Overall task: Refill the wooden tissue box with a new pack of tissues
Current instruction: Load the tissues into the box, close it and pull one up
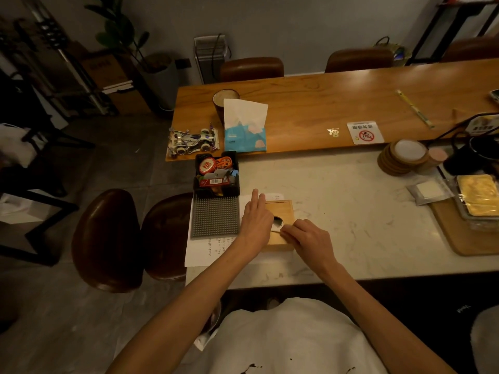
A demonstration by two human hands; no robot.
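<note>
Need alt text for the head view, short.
Both hands, left hand and right hand, rest on a wooden tissue box on a pale marble table. A blue pack of tissues stands farther back on a wooden table, beside a toy car.

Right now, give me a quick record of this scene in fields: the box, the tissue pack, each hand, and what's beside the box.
wooden tissue box: on the marble table, lid on, oval slot partly visible
tissue pack: blue, on the wooden table beyond, one tissue sticking up, untouched
left hand: resting on the box's left side, fingers extended
right hand: at the box's near right corner, fingers at the lid edge
left of the box: studded grey mat, black tray of small items
task state: box not yet opened
</note>
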